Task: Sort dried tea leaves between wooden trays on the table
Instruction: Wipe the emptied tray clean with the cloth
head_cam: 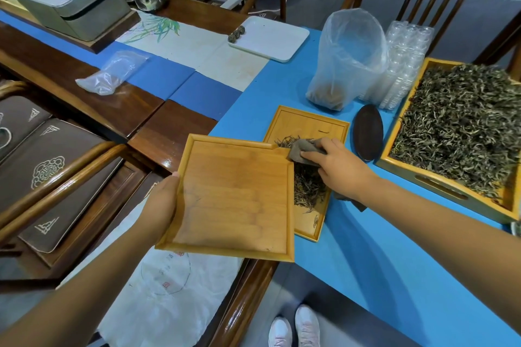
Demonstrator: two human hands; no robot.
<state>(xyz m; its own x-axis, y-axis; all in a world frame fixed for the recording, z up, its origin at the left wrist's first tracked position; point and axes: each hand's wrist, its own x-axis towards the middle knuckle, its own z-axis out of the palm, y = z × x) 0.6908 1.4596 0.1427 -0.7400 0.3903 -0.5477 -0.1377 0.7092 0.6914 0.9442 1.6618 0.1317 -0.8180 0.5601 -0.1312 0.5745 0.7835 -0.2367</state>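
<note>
Writing shows only as a small dark mark on the floor of the lower small tray and a faint drawing near its front corner; neither can be read. Three wooden trays are in view: the empty tray, the lower small tray beneath it, and a large tray at the right heaped with dried tea leaves. The left hand grips the empty tray by its left edge, holding it tilted above the desk, overlapping the lower tray. The right hand pinches a grey cloth at the empty tray's far right corner. A smaller tea pile lies in the lower tray. One dark oval scoop sits between the trays. Bare blue desk lies in front.
</note>
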